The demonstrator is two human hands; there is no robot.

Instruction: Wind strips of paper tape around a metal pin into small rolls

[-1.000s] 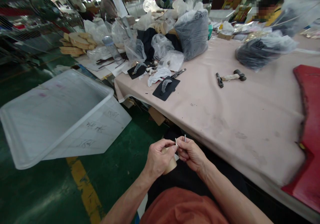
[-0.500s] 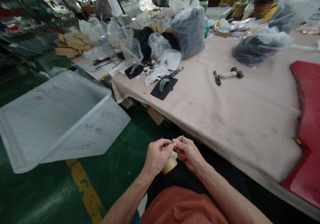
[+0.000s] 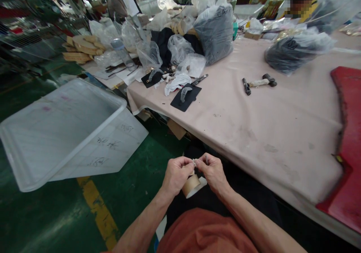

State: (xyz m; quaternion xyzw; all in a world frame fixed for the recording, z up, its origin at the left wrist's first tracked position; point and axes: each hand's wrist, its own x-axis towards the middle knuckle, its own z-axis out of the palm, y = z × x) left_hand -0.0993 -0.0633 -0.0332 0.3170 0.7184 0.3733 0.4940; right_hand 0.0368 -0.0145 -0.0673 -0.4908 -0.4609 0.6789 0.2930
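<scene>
Pale scrap (image 3: 194, 162): pinched right between our two hands, up in front of our lap and off the near edge of the surface (image 3: 239, 121); too small for us to tell what it is.
Left grip (image 3: 176, 174): closed, thumb and finger squeezing the scrap from its left side.
Right grip (image 3: 213, 173): closed too, fingertips meeting the scrap from the other side, with a thin grey rod (image 3: 206, 159) poking up between the fingers.
Tan roll (image 3: 191, 185): just below the fingertips, close under our left hand; what supports it, we cannot tell.
Hammer (image 3: 259, 83): lying out on the surface, pale handle, dark head to the right, well apart from our hands.
Black panel (image 3: 192, 95): flat near the surface's left edge, a translucent curved piece (image 3: 184, 94) on top, white cloth (image 3: 176, 84) just beside it.
Bagged bundles: a big grey one (image 3: 216, 34) stands behind the cloth, a darker one (image 3: 295, 55) sits beyond the hammer.
Red piece (image 3: 351, 144): along the surface at our far right.
Plastic bin (image 3: 132, 144): over to our left by the green floor's yellow stripe (image 3: 98, 215), handwriting across its side.
</scene>
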